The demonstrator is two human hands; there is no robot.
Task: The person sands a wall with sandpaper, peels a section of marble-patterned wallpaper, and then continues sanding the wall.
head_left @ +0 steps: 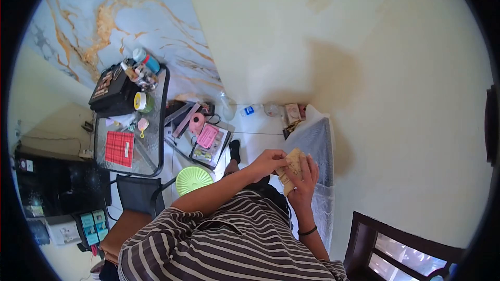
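Both hands meet in front of my body around a folded, yellowish-beige patterned cloth [293, 161]. My left hand [270, 163] pinches its left edge with bent fingers. From the right, my right hand [305, 175] wraps round the same cloth, with its fingers over the front and a dark band on the wrist. Part of the cloth hangs below the fingers. Just behind the hands stands a grey-blue item wrapped in clear plastic [315, 148], leaning along the wall.
A glass-topped table [151, 151] at left carries a red plaid notebook [119, 149], a black case [112, 93] and a green jar [144, 102]. A lime-green ribbed plastic piece [194, 180] and a black chair [136, 193] are nearby. Pink containers [208, 136] sit on the floor.
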